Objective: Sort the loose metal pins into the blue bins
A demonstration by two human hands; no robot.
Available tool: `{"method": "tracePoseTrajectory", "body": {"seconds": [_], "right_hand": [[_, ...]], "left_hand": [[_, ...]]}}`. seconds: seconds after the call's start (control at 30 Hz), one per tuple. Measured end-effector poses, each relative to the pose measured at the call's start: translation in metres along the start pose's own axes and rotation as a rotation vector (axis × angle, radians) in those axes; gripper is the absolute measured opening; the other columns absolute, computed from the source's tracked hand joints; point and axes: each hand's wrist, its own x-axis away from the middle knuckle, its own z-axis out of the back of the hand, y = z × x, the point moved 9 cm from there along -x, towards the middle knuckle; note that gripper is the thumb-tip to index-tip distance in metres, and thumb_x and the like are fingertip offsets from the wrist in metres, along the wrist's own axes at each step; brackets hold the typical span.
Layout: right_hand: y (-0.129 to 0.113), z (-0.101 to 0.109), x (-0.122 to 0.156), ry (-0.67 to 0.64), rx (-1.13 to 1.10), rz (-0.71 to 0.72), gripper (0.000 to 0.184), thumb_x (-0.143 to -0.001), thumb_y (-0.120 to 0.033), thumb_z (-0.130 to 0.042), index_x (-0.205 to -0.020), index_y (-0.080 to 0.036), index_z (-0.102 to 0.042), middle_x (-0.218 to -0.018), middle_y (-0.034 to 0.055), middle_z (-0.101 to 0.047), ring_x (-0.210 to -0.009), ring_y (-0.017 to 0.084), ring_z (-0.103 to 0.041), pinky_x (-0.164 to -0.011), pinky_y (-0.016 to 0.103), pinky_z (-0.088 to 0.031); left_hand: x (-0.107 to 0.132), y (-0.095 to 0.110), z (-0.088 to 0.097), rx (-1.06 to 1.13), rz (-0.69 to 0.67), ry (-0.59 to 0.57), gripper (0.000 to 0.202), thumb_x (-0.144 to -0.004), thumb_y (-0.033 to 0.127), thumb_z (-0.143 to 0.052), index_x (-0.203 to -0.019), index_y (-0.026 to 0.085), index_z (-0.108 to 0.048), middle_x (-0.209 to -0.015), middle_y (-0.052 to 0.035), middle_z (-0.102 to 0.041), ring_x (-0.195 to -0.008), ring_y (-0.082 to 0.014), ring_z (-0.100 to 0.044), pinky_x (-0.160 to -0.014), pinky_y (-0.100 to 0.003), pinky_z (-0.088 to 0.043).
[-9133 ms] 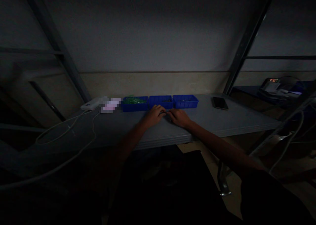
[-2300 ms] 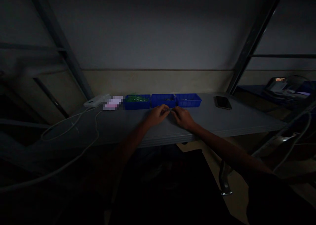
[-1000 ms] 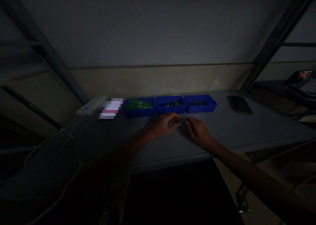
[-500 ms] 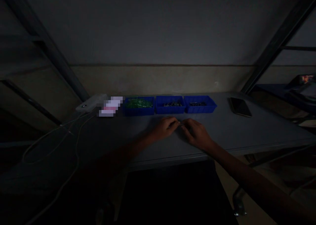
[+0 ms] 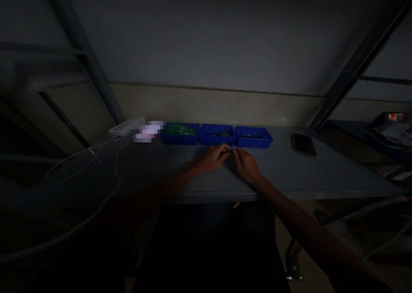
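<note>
My left hand [image 5: 216, 158] and my right hand [image 5: 246, 164] meet fingertip to fingertip over the grey table [image 5: 289, 175], just in front of the bins. Both are closed in a pinch around something tiny that the dim light and the fingers hide. Behind them stands the middle blue bin [image 5: 216, 139], with small metallic pieces in it. To its right, another blue bin [image 5: 254, 143] also has small dark metal parts inside. The left blue bin [image 5: 180, 139] contains green plastic film or bags [image 5: 180, 130].
A dark phone [image 5: 304, 145] lies on the right of the table. At the left are a white power strip [image 5: 127, 126] with trailing cables [image 5: 117, 173] and a blurred-out white and pink item [image 5: 149, 131]. Metal frame posts [image 5: 341, 76] rise at both sides.
The camera view has tilted and shifted. My right hand has turned so its fingers are more tightly closed against the left fingertips. The bins and phone stay in place on the table.
</note>
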Motion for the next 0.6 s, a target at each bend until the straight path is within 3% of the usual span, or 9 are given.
{"method": "tracePoseTrajectory", "body": {"seconds": [0.17,0.3,0.43,0.6], "right_hand": [[0.007,0.005,0.002,-0.015,-0.047,-0.056,0.026,-0.090,-0.033,-0.036,-0.106,-0.015,-0.046,-0.085,0.0085,-0.065,-0.071,0.018,-0.060,-0.063,0.026,-0.039],[0.009,0.006,0.004,-0.005,0.000,-0.044,0.019,-0.089,-0.028,-0.036,-0.099,-0.016,-0.048,-0.092,0.0120,-0.065,-0.077,0.019,-0.060,-0.065,0.027,-0.039],[0.011,0.005,0.003,-0.002,0.008,-0.047,0.021,-0.091,-0.027,-0.035,-0.098,-0.015,-0.050,-0.092,0.0123,-0.065,-0.080,0.019,-0.061,-0.067,0.026,-0.040],[0.021,0.004,0.003,-0.031,0.155,-0.178,0.032,-0.093,-0.029,-0.027,-0.090,-0.015,-0.055,-0.083,0.0138,-0.067,-0.072,0.021,-0.063,-0.062,0.028,-0.039]], "left_hand": [[-0.013,-0.008,-0.016,-0.076,0.051,-0.023,0.018,-0.090,0.025,-0.034,-0.087,0.017,-0.050,-0.083,-0.0040,-0.062,-0.079,-0.0152,-0.059,-0.073,-0.026,-0.044],[-0.019,-0.007,-0.027,-0.128,0.043,-0.063,0.022,-0.091,0.026,-0.032,-0.080,0.017,-0.049,-0.074,-0.0030,-0.060,-0.072,-0.0152,-0.057,-0.067,-0.025,-0.042],[-0.020,-0.007,-0.024,-0.100,0.067,-0.052,0.028,-0.092,0.028,-0.030,-0.074,0.018,-0.050,-0.064,-0.0004,-0.056,-0.064,-0.0135,-0.056,-0.061,-0.023,-0.039],[-0.019,-0.008,-0.023,-0.029,0.067,-0.045,0.024,-0.091,0.029,-0.034,-0.089,0.018,-0.055,-0.067,0.0005,-0.059,-0.064,-0.0128,-0.058,-0.061,-0.022,-0.040]]}}
